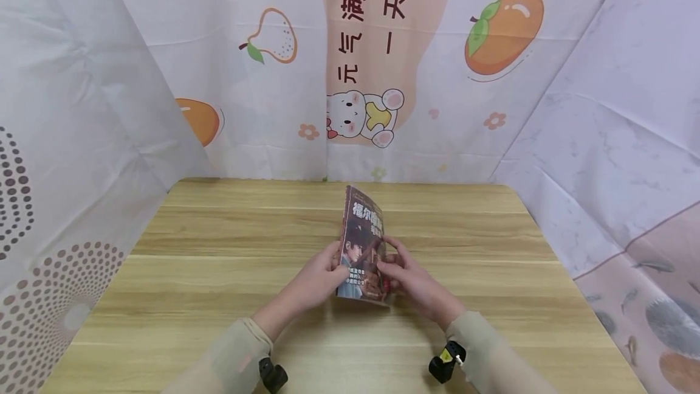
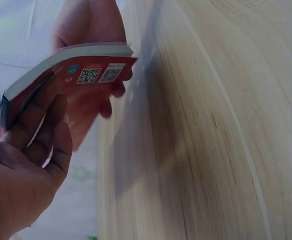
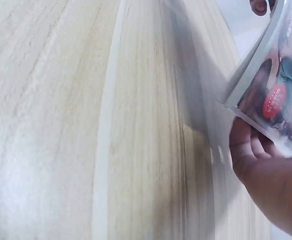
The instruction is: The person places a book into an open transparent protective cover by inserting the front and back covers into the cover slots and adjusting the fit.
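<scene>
A thin paperback book (image 1: pixel 358 230) with a dark reddish cover, white Chinese title and a drawn figure in a dark hat is held up off the table, tilted, front cover facing the head. My left hand (image 1: pixel 317 281) grips its left edge by the spine, thumb in front and fingers behind. At the opposite edge, my right hand (image 1: pixel 412 281) holds it with the thumb on the cover. The left wrist view shows the red back cover (image 2: pixel 81 90) with two square codes, slightly bowed. In the right wrist view, a red oval mark (image 3: pixel 274 100) appears on the front.
Below the hands lies a light wood-grain table (image 1: pixel 219 248). A white cloth backdrop (image 1: pixel 219 29) with printed fruit and Chinese characters hangs behind it. Patterned cloth walls (image 1: pixel 618 114) stand at both sides. Small black devices (image 1: pixel 447 362) are strapped at both wrists.
</scene>
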### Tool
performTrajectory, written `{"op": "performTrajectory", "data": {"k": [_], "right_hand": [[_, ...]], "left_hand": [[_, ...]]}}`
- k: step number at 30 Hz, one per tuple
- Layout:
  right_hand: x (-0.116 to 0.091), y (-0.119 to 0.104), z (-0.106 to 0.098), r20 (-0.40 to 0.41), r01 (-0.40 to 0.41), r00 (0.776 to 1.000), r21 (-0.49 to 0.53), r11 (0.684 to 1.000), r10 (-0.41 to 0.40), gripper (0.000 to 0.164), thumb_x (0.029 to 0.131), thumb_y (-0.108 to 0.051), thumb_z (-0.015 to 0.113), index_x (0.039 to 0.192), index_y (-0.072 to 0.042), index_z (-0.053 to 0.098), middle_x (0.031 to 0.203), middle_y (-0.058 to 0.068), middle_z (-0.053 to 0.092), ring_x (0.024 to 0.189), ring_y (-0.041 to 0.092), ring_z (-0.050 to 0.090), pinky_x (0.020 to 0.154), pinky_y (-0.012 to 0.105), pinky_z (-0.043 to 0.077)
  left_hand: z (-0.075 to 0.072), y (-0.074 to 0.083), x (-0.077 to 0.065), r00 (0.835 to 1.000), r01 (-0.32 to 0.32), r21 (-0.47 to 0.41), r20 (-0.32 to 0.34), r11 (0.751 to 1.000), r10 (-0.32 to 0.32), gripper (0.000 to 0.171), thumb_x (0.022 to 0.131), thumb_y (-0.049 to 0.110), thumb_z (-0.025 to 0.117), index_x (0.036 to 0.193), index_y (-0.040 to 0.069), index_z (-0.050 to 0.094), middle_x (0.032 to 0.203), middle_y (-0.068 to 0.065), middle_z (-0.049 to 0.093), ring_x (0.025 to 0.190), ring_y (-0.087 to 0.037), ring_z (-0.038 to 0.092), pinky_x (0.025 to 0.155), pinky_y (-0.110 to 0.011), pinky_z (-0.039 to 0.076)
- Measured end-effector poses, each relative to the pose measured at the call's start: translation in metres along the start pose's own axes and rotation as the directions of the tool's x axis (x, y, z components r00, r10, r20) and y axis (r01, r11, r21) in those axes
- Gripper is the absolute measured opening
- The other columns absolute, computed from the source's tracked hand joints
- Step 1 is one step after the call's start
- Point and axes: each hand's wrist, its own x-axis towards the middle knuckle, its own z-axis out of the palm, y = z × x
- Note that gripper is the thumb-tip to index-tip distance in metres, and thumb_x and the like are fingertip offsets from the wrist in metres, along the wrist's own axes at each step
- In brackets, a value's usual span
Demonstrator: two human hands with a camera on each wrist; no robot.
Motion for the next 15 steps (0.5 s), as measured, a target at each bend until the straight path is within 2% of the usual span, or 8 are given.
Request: {"op": "performTrajectory", "data": {"k": [3,6,11,15], "right_hand": [[0.001,0.0,0.0,-0.082,0.011,0.996,-0.035,0.999,-0.014,0.068,0.094,-0.028,0.064,0.148,-0.028,0.024,0.129,0.02,0.04,0.101,0.03,0.056,0.086,0.043,0.051],[0.003,0.001,0.001,-0.153,0.021,0.988,-0.093,0.995,-0.035,0.07,0.092,-0.027,0.067,0.148,-0.024,0.025,0.126,0.021,0.041,0.104,0.031,0.055,0.086,0.044,0.053],[0.006,0.002,0.003,-0.234,0.007,0.971,-0.17,0.985,-0.048,0.074,0.09,-0.026,0.069,0.149,-0.022,0.024,0.122,0.019,0.041,0.102,0.032,0.055,0.079,0.042,0.056],[0.008,0.003,0.004,-0.267,0.012,0.96,-0.28,0.96,-0.09,0.076,0.089,-0.027,0.07,0.149,-0.019,0.023,0.119,0.019,0.042,0.095,0.028,0.057,0.072,0.038,0.057]], "left_hand": [[-0.001,-0.003,0.002,1.0,0.021,0.024,-0.022,0.999,-0.021,0.052,0.088,0.017,0.053,0.138,0.007,0.041,0.085,-0.004,0.067,0.068,-0.018,0.059,0.06,-0.036,0.05],[0.0,-0.006,0.004,0.998,0.043,0.051,-0.05,0.998,-0.04,0.051,0.088,0.018,0.053,0.136,0.006,0.043,0.088,-0.004,0.068,0.074,-0.017,0.06,0.07,-0.04,0.052],[0.002,-0.013,0.008,0.991,0.093,0.112,-0.11,0.989,-0.081,0.052,0.088,0.021,0.055,0.136,0.003,0.043,0.104,-0.008,0.065,0.09,-0.018,0.059,0.086,-0.045,0.05],[0.003,-0.019,0.01,0.984,0.128,0.176,-0.142,0.976,-0.104,0.051,0.087,0.022,0.057,0.132,0.003,0.044,0.106,-0.01,0.062,0.087,-0.019,0.058,0.081,-0.044,0.051]]}}
